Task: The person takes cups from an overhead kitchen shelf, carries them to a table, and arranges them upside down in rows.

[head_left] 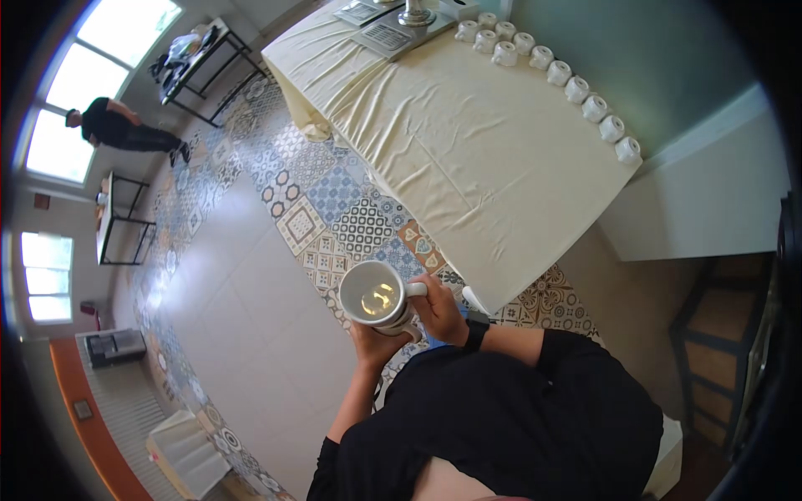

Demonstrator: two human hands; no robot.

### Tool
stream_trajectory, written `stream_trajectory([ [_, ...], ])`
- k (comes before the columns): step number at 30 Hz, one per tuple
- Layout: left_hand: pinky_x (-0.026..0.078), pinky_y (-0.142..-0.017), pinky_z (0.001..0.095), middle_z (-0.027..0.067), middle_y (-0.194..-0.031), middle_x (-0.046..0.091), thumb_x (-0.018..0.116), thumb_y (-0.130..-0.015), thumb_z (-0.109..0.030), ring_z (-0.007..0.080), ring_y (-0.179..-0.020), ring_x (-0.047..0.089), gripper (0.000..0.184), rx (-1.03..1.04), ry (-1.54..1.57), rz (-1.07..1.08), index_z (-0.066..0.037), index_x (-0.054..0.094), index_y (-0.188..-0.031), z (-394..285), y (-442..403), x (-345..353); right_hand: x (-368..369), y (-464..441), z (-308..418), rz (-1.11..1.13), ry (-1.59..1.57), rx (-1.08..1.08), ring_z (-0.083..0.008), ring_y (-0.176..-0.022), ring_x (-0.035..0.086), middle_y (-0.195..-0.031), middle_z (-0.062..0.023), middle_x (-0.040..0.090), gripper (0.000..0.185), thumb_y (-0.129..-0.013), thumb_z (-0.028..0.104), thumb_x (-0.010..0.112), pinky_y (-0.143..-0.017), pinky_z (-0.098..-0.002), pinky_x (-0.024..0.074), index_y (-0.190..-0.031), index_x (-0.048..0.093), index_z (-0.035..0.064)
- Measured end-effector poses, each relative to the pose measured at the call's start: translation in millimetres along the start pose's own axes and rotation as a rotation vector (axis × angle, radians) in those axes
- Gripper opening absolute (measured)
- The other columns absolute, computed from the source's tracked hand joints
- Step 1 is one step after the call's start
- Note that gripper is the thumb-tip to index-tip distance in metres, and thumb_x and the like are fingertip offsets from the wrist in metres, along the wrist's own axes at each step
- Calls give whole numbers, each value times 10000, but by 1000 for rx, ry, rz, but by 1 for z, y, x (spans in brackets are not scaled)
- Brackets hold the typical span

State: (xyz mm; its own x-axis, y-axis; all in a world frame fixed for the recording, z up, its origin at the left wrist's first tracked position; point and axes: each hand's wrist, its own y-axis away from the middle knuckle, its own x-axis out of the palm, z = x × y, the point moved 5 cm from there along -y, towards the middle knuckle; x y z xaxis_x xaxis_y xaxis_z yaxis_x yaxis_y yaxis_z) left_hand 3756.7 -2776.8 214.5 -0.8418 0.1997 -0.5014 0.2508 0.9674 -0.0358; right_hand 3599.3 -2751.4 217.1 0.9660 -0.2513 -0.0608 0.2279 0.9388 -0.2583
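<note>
In front of my body is a white mug [357, 292], tilted so that its inside shows, with yellowish light reflections at the bottom. My right hand [439, 311], with a dark watch at the wrist, is closed on its handle. Directly beneath, a second mug [411, 331] shows part of its side and a handle. Around this lower mug my left hand [376, 344] is wrapped; some of its fingers are hidden. Both mugs are held over the floor, beside the near corner of the cloth-covered table [468, 184].
Along the table's far right edge stand several white cups [576, 89]. Metal equipment [388, 37] sits at the table's back end. A person [117, 125] in dark clothes stands near the windows, between two side tables. Patterned tiles [334, 200] border the table.
</note>
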Motion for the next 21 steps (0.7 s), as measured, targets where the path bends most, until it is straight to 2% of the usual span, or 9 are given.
stream_trajectory([
  [3,512,-746,377,83,-957,648,889,-464,-253,229,-842,646,665,141,-22,74,-64,619,-1042,0,-62,6,-6,-35,-9,-181,59,-5,-331,-719,546,-754,-119,618,151,-955,181,497,-732,-405,405,-962,555,43],
  [4,533,-678,349,94,-876,678,878,-461,-178,228,-765,674,586,234,-8,133,-48,625,-973,-10,-86,11,-9,-48,-10,-259,115,-42,-330,-708,544,-720,-110,615,153,-954,186,499,-731,-405,407,-962,560,46],
  [7,532,-650,340,85,-846,680,881,-463,-177,224,-730,675,555,390,-22,252,-48,638,-945,-11,-151,25,-15,-84,-28,-366,133,13,-328,-734,545,-718,-112,611,155,-951,181,496,-726,-406,410,-963,561,41],
  [11,508,-717,360,70,-898,674,889,-490,-258,225,-797,656,555,374,72,438,-75,665,-964,-16,-235,50,-27,-145,-45,-520,175,38,-324,-751,541,-757,-123,605,146,-934,158,492,-708,-404,416,-962,559,31],
  [12,509,-735,379,108,-942,640,909,-434,-227,273,-831,645,697,407,56,452,-50,593,-1029,7,-253,61,-31,-160,-50,-523,182,77,-338,-757,542,-771,-136,599,143,-926,153,492,-695,-415,425,-963,558,30],
  [15,492,-777,397,129,-1015,598,914,-420,-238,296,-895,619,800,367,59,613,-34,544,-1100,7,-304,80,-40,-196,-66,-606,188,130,-348,-764,539,-788,-148,593,142,-925,144,484,-687,-429,429,-968,554,29],
  [16,468,-830,418,152,-1063,551,903,-413,-248,330,-974,571,865,388,55,587,-17,501,-1144,7,-320,86,-44,-206,-70,-631,219,205,-354,-764,542,-796,-154,590,142,-932,143,477,-682,-432,435,-968,545,23],
  [19,434,-879,438,166,-1080,517,884,-413,-256,364,-1027,516,918,524,-52,589,-8,456,-1186,-3,-353,106,-56,-226,-76,-768,182,249,-316,-719,586,-774,-153,596,151,-945,143,468,-648,-392,458,-973,533,10],
  [21,427,-887,452,164,-1069,516,867,-420,-257,379,-1041,493,928,541,-3,669,0,441,-1203,-18,-375,121,-65,-236,-79,-857,151,278,-282,-683,613,-752,-153,608,168,-955,152,462,-622,-358,468,-977,527,-1],
])
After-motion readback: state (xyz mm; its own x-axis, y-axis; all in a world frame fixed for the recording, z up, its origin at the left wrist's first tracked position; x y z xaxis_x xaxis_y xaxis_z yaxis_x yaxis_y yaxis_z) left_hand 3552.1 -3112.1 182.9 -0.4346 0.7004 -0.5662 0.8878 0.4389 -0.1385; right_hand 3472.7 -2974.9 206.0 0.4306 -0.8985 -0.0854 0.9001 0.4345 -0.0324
